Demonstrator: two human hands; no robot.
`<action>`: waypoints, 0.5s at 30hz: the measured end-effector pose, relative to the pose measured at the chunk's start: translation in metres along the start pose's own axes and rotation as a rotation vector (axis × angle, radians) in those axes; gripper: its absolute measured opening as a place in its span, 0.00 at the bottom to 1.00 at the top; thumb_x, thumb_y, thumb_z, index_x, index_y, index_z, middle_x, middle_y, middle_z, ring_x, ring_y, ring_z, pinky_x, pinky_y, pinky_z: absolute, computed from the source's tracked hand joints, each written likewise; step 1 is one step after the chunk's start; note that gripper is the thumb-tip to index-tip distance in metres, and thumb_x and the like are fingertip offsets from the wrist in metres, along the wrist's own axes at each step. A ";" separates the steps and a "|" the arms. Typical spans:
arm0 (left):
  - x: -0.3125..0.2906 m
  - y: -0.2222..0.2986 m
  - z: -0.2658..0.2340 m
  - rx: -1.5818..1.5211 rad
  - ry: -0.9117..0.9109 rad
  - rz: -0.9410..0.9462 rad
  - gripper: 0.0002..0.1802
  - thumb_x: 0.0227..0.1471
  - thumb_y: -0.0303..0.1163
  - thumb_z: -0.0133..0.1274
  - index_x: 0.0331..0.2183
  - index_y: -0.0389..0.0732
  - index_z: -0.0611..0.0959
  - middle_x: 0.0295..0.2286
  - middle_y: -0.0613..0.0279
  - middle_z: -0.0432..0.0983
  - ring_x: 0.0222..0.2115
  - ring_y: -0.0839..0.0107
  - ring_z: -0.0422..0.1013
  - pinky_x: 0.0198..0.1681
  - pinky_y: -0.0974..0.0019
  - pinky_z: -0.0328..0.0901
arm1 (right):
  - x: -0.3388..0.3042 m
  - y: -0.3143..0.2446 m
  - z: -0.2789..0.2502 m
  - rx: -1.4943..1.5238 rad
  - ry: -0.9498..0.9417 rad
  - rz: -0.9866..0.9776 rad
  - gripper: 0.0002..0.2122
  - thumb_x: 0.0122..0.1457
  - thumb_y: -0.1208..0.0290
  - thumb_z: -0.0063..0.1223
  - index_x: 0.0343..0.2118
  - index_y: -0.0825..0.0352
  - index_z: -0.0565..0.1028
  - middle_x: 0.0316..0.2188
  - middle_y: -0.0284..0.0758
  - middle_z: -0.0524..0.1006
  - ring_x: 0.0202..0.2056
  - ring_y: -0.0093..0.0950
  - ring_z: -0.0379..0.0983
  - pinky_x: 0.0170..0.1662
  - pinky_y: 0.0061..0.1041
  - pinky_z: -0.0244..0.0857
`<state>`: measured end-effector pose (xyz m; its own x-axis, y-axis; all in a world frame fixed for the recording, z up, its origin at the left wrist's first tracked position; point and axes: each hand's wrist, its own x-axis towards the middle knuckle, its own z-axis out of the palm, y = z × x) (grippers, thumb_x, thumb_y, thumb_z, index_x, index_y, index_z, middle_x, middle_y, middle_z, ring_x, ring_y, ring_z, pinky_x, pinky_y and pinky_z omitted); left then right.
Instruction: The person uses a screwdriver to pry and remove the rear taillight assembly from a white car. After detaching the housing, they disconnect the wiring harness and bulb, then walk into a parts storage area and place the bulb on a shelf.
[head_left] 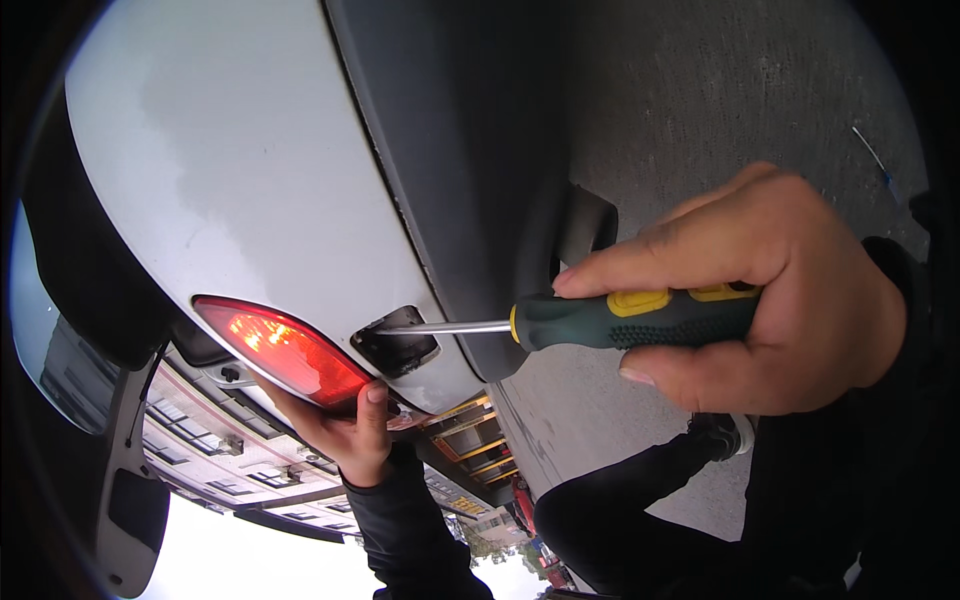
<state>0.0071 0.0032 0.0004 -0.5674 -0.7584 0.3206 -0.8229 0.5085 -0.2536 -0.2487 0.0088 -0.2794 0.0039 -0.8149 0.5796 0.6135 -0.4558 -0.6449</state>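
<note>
My right hand (780, 290) is wrapped round the dark green and yellow handle of a screwdriver (570, 322), its index finger stretched along the top. The bare metal shaft points left into a dark recess (400, 350) in the white car body (250, 150); the tip is lost in the shadow there. Beside that opening sits a red tail light (285, 350), partly glowing. My left hand (350, 435) holds the light at its lower edge, thumb at the corner nearest the recess and fingers along the outer side, partly hidden behind it.
A dark grey bumper (470, 150) runs beside the white panel. On the grey pavement (720, 90) at the far right lies a thin rod with a blue end (873, 155). My bent leg (620, 500) and a shoe (735, 437) are below. Buildings (215, 440) stand beyond the car.
</note>
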 end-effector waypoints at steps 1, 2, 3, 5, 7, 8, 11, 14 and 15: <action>-0.002 0.003 -0.002 -0.029 -0.008 -0.032 0.61 0.48 0.49 0.67 0.68 0.32 0.50 0.66 0.43 0.49 0.64 0.53 0.53 0.66 0.53 0.47 | 0.003 -0.004 -0.006 0.004 -0.019 0.020 0.20 0.50 0.76 0.63 0.47 0.76 0.79 0.25 0.41 0.82 0.24 0.24 0.81 0.28 0.19 0.72; -0.003 0.004 -0.003 -0.035 -0.003 -0.062 0.60 0.48 0.49 0.66 0.68 0.32 0.49 0.66 0.43 0.49 0.64 0.53 0.53 0.66 0.53 0.47 | 0.006 -0.008 -0.011 0.007 -0.037 0.040 0.19 0.50 0.77 0.63 0.47 0.76 0.79 0.24 0.41 0.82 0.24 0.24 0.80 0.28 0.19 0.72; -0.004 0.005 -0.005 -0.086 -0.018 -0.071 0.59 0.49 0.48 0.65 0.68 0.31 0.50 0.66 0.42 0.49 0.64 0.53 0.53 0.66 0.54 0.47 | 0.009 -0.015 -0.014 0.018 -0.025 0.062 0.19 0.49 0.78 0.62 0.47 0.76 0.79 0.24 0.40 0.82 0.24 0.23 0.80 0.28 0.18 0.72; -0.004 0.000 -0.007 -0.066 -0.021 -0.043 0.59 0.49 0.47 0.65 0.68 0.31 0.50 0.66 0.42 0.50 0.64 0.53 0.53 0.67 0.54 0.47 | 0.023 -0.021 -0.016 0.001 -0.044 0.064 0.19 0.49 0.77 0.62 0.46 0.75 0.79 0.24 0.40 0.82 0.23 0.23 0.80 0.27 0.18 0.72; -0.002 -0.005 -0.011 -0.033 -0.008 -0.020 0.59 0.48 0.48 0.66 0.68 0.30 0.51 0.66 0.42 0.50 0.64 0.54 0.53 0.67 0.54 0.46 | 0.040 -0.024 -0.015 -0.022 -0.066 0.054 0.19 0.49 0.77 0.62 0.46 0.75 0.80 0.24 0.40 0.82 0.23 0.23 0.80 0.27 0.18 0.71; -0.001 -0.006 -0.012 -0.049 -0.020 -0.028 0.60 0.48 0.49 0.66 0.68 0.30 0.51 0.66 0.42 0.50 0.64 0.54 0.53 0.67 0.54 0.46 | 0.048 -0.026 -0.015 -0.034 -0.076 0.043 0.18 0.49 0.77 0.63 0.45 0.75 0.80 0.24 0.39 0.82 0.23 0.23 0.80 0.26 0.18 0.71; -0.001 -0.001 -0.011 -0.020 -0.007 -0.036 0.63 0.45 0.52 0.68 0.68 0.30 0.51 0.65 0.42 0.51 0.64 0.54 0.54 0.66 0.54 0.47 | 0.061 -0.027 -0.022 -0.068 -0.110 0.029 0.18 0.48 0.77 0.63 0.45 0.74 0.80 0.24 0.39 0.82 0.23 0.23 0.80 0.25 0.18 0.71; 0.000 -0.003 -0.008 -0.014 0.017 -0.032 0.67 0.41 0.53 0.72 0.67 0.30 0.52 0.65 0.43 0.52 0.63 0.54 0.55 0.65 0.53 0.50 | 0.074 -0.025 -0.029 -0.092 -0.135 0.017 0.17 0.48 0.77 0.63 0.44 0.73 0.80 0.24 0.39 0.82 0.22 0.23 0.79 0.25 0.18 0.71; 0.001 -0.004 -0.009 -0.010 0.024 -0.031 0.69 0.39 0.52 0.74 0.67 0.29 0.51 0.64 0.43 0.53 0.62 0.55 0.56 0.64 0.53 0.52 | 0.078 -0.025 -0.030 -0.092 -0.141 0.014 0.17 0.48 0.77 0.63 0.44 0.73 0.80 0.24 0.39 0.82 0.22 0.23 0.79 0.24 0.19 0.71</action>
<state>0.0094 0.0038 0.0097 -0.5424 -0.7639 0.3495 -0.8401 0.4892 -0.2346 -0.2875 -0.0541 -0.2328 0.1264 -0.7662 0.6300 0.5375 -0.4809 -0.6927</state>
